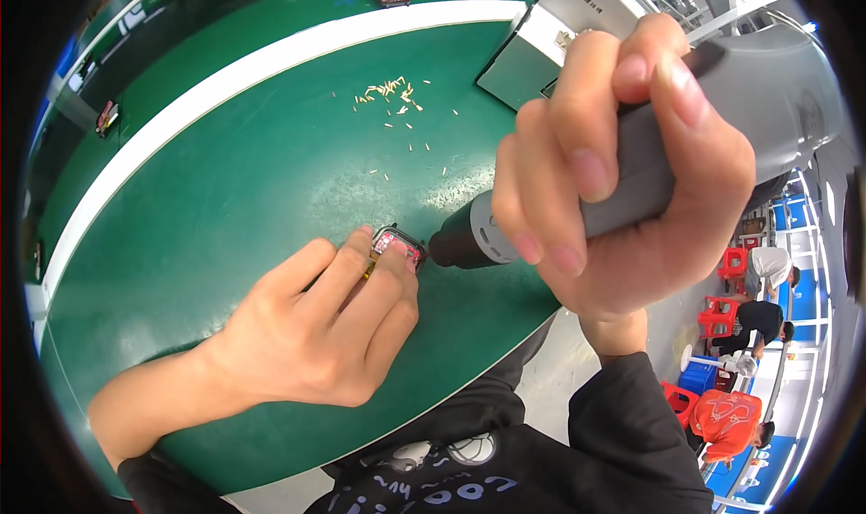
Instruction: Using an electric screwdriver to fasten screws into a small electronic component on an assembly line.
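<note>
So we've got our right hand (622, 180) wrapped firmly round a chunky grey powered driver with a black nose (645, 153), filling the upper right of the frame. The nose points left, right up by the small rounded-rectangular device with a dark frame and reddish insides (386, 237), which sits mid-frame on the smooth green counter (225, 216). Can't tell if the tip actually touches it.

Our left hand (316, 325), left of centre, grips that device with its fingertips, covering part of it; a bit of yellow peeks out beneath the fingers.

Above that, top centre, there's a loose scatter of tiny gold-coloured pin-like pieces (394, 87). A boxy silver metal machine (541, 36) stands to their right, and a curved white strip (262, 50) sweeps across the upper left. Over at the right edge, we can see people sitting near red plastic stools (719, 317).
</note>
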The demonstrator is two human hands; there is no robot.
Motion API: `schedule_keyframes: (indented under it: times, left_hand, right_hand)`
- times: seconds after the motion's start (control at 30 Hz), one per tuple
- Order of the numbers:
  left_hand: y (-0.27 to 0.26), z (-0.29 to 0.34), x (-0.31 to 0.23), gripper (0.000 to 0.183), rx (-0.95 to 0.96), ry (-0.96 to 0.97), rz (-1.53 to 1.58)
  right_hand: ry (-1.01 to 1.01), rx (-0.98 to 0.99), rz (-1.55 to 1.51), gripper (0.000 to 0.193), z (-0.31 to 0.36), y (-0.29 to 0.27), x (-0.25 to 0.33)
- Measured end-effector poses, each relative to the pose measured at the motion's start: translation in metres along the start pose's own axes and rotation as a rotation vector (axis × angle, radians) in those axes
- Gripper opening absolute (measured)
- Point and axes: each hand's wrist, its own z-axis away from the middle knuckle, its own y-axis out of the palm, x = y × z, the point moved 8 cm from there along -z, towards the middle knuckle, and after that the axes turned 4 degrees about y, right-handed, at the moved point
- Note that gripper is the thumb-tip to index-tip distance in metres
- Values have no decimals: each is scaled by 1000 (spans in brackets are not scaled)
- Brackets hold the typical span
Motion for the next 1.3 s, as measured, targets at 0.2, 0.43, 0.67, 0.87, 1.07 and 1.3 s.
schedule_keyframes:
  times: [0.2, 0.43, 0.67, 0.87, 1.07, 1.3]
  left_hand:
    - [-1, -5, 1, 10, -5, 0, 11]
    - [-4, -7, 4, 11, 72, -12, 31]
    - [-12, -13, 5, 14, 133, 12, -24]
    - [-23, -6, 48, 31, 131, 23, -174]
    - [-44, 36, 179, 47, 85, -580, -239]
    - [-51, 198, 252, 43, 278, -964, -328]
  right_hand:
    - [48, 11, -10, 17, 3, 0, 0]
    - [71, 61, -66, 8, 5, 2, -12]
    - [6, -152, 113, 12, 8, 17, -1]
    - [-378, -235, 144, 19, 19, 20, 54]
    - [-564, -265, 183, 15, -7, -27, 119]
    - [-494, -627, 312, 18, -41, -105, 146]
